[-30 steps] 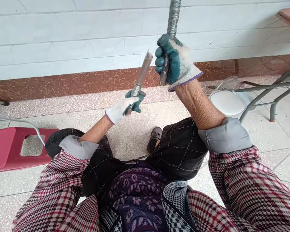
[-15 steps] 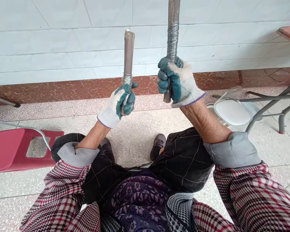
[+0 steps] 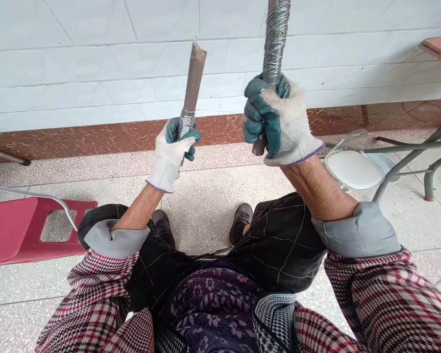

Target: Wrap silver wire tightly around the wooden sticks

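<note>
My left hand [image 3: 171,153], in a white knit glove with a green rubber palm, is shut on the lower end of a brown metal rod [image 3: 193,83]. The rod's tip is rough and pointed, and a band of silver wire [image 3: 186,123] circles it just above my glove. My right hand [image 3: 281,122], in a matching glove, grips a second rod [image 3: 275,44]. Thick wire coils [image 3: 275,51] wrap this rod above my fist, and its top runs out of the frame. The two rods stand apart, and neither touches the wall.
A tiled wall with a brown marbled skirting [image 3: 95,137] lies ahead. A clear bowl with white contents [image 3: 355,166] and grey folding-chair legs [image 3: 407,159] stand at right. A red plastic stool [image 3: 29,228] sits at left. My knees and shoes are below.
My left hand has dropped slightly and tilted its rod to the right. My right hand has moved up and to the right, carrying its wire-wrapped rod further out of the top of the frame.
</note>
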